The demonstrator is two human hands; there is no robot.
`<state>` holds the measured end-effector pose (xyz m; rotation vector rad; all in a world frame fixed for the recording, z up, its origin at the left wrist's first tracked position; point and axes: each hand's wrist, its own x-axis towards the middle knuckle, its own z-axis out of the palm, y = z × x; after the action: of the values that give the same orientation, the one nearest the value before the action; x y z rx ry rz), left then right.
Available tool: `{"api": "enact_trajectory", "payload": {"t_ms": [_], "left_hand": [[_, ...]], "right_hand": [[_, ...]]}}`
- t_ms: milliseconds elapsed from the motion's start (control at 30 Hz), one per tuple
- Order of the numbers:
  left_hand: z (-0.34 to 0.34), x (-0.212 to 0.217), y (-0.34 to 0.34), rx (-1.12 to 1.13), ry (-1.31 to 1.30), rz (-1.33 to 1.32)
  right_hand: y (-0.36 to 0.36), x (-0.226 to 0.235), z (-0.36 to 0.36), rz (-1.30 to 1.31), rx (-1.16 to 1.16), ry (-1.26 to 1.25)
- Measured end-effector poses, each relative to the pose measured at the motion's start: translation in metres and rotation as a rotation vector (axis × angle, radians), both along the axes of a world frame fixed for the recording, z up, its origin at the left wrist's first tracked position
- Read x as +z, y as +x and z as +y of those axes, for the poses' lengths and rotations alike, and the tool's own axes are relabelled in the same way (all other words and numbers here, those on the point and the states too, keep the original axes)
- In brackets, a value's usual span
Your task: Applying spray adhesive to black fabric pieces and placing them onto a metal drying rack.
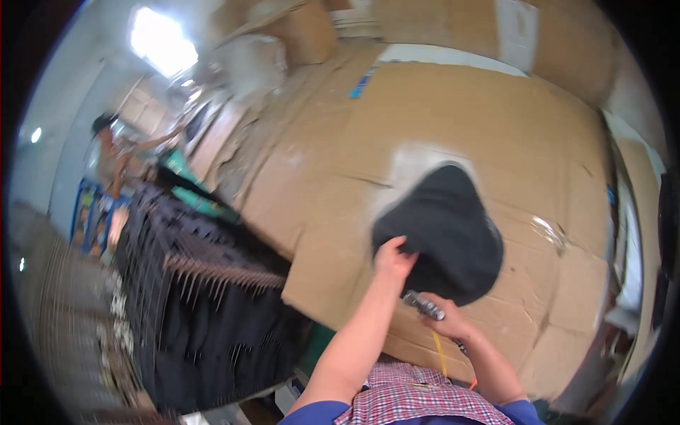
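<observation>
1. The right hand (446, 322) has its fingers clenched round a small dark metal tool with a yellow cord (425, 306), its tip near the cloth's lower edge.
2. The left hand (392, 258) pinches the rim of the rounded black fabric piece (446, 227), pinning it flat on the cardboard-covered counter (496, 127).
3. To the left, a rack of hanging dark garments (198, 312).
4. Far back, brown cardboard boxes (312, 28); contents unseen.

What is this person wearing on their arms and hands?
Both forearms are bare, and the left hand and right hand have no gloves. Short blue sleeves show at the lower edge, with a red-and-white checked garment over the chest between them.
</observation>
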<state>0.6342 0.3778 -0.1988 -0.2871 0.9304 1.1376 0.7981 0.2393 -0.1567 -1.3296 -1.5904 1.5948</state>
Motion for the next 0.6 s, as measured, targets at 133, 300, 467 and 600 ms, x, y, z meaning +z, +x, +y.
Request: {"api": "enact_trajectory", "payload": {"t_ms": [133,300,467,600], "left_hand": [[-0.002,0.040,0.025,0.098,0.131,-0.025],[-0.002,0.075,0.035,0.205,0.213,0.079],[0.015,0.145,0.004,0.187,0.454,0.011],[0.010,0.231,-0.027,0.161,0.677,-0.035]], "right_hand": [[-0.024,-0.015,0.035,0.436,-0.183,-0.239],[-0.019,-0.053,0.054,0.587,-0.357,-0.477],[-0.028,-0.046,0.060,0.671,-0.301,-0.507],[-0.030,-0.062,0.056,0.718,-0.271,-0.534]]}}
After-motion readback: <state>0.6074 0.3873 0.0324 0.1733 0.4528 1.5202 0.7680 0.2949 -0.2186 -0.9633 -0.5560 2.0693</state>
